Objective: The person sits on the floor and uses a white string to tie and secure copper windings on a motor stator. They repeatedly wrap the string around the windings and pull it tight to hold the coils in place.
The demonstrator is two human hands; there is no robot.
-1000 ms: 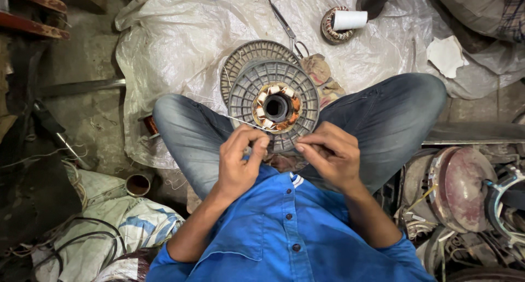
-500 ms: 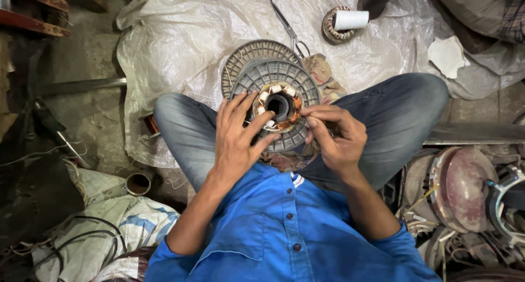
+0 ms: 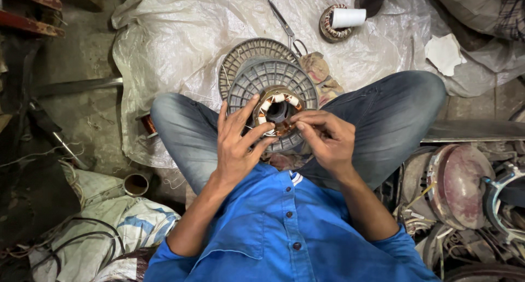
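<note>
A small round stator [image 3: 278,111] with copper windings and white insulation sits between both hands, above a grey ribbed plastic spool [image 3: 272,80] resting between my crossed legs. My left hand [image 3: 238,145] cups the stator's left side, fingers spread, thumb against its lower edge. My right hand [image 3: 324,140] pinches at the stator's lower right edge; whether a thin wire is between its fingers is too fine to tell. A second ribbed disc [image 3: 240,55] lies behind the spool.
Scissors [image 3: 284,22] lie on the white plastic sheet [image 3: 180,36] ahead, with another wound stator and a white thread roll [image 3: 347,18] beyond. A rag [image 3: 320,74] lies right of the spool. Motor housings [image 3: 465,186] pile at my right; wires and a sack at my left.
Both hands rose from my lap to the stator on the spool. The left hand opened out around its left side; the right hand closed in on its lower right edge.
</note>
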